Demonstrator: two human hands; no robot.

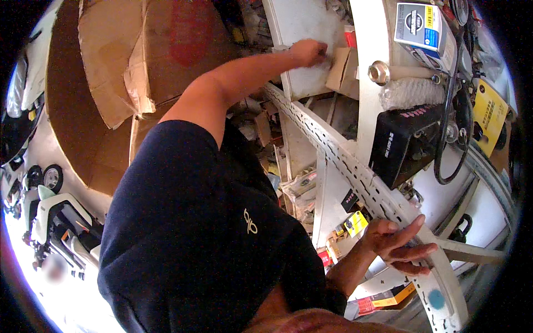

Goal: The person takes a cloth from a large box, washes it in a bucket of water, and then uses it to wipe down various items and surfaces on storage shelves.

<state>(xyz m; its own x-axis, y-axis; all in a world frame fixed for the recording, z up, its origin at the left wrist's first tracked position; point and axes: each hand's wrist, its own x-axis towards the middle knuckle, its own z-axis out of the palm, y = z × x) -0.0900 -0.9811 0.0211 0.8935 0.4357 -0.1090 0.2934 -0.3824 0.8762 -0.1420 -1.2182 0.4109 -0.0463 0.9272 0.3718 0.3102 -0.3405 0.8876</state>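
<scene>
My left hand is reached out at the top of the view, its fingers curled closed beside a small brown cardboard box. The hand is slightly blurred, and anything inside it is hidden. Lower down, my right hand has its fingers spread and stretched against a white slotted metal upright of the shelving. No separate object shows in that hand. The white shelf panel lies behind my left hand, with a red box close by.
A large open cardboard carton stands at the left. On the shelf are a blue-and-white box, a big bolt, a bubble-wrapped part and a black box. A black hose loops there. Motorcycles stand at far left.
</scene>
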